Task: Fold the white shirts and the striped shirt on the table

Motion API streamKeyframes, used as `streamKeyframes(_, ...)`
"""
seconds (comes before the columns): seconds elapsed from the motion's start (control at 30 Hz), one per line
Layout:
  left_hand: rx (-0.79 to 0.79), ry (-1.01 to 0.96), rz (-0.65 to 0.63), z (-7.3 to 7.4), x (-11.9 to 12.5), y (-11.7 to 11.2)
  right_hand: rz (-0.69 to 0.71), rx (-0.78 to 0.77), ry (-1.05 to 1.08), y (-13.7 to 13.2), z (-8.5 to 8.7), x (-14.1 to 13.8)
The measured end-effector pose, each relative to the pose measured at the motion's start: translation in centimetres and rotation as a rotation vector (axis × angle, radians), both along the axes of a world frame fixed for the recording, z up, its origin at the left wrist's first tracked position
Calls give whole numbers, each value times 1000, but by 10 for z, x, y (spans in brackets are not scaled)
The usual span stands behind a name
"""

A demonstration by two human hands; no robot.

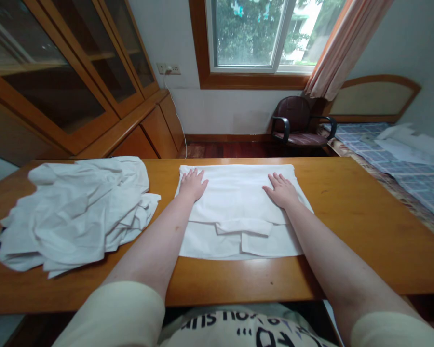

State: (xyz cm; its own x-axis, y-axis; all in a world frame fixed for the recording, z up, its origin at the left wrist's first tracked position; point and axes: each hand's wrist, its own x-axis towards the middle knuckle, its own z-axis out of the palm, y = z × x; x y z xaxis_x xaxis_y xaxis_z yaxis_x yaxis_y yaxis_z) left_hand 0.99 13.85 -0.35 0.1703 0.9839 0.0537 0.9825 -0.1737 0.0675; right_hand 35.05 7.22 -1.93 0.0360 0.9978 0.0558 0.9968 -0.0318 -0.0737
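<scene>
A folded white garment (238, 202) lies flat on the wooden table (365, 217) in front of me. My left hand (193, 184) rests palm down on its upper left part, fingers spread. My right hand (282, 189) lies flat on its upper right part, fingers stretched out. Neither hand grips anything. A loose fold sticks out near the garment's lower middle.
A crumpled pile of white clothes (75, 212) sits on the table's left side. Beyond the table are a wooden glass-door cabinet (75, 82), a dark office chair (296, 125) under the window, and a bed (412, 164) at the right.
</scene>
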Motion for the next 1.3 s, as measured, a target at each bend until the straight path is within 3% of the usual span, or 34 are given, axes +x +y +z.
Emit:
streamKeyframes(0.07, 46, 1, 10, 1, 23, -9, -3, 7, 0, 3, -1, -2)
streamKeyframes(0.2, -88, -35, -308, -6, 73, -45, 1, 11, 8, 6, -3, 0)
streamKeyframes(0.27, -102, -41, -337, -10, 81, -63, 14, 4, 13, 5, -3, 2)
streamKeyframes(0.4, -148, -30, -370, -11, 46, -76, 33, -10, 19, 4, 0, 4)
streamKeyframes(0.5, -111, -6, -282, -9, 4, -73, 32, -19, 21, 3, 2, 3)
streamKeyframes(0.6, -79, 23, -185, -7, -22, -72, 42, -15, 27, 3, 4, 3)
streamKeyframes(0.87, -65, 77, -145, -10, -24, -72, 53, 53, 45, 2, 2, 7)
streamKeyframes(1.0, -109, 89, -122, -10, -23, -71, -22, 122, 57, -11, 15, -23)
streamKeyframes(1.07, -119, 78, -115, -9, -23, -71, 57, 68, 135, -26, 21, -50)
streamKeyframes(1.2, -121, 58, -118, -9, -23, -72, 517, -140, 220, -61, 22, -97)
streamKeyframes(1.3, -110, 38, -119, -9, -24, -72, 592, -133, 137, -77, 16, -104)
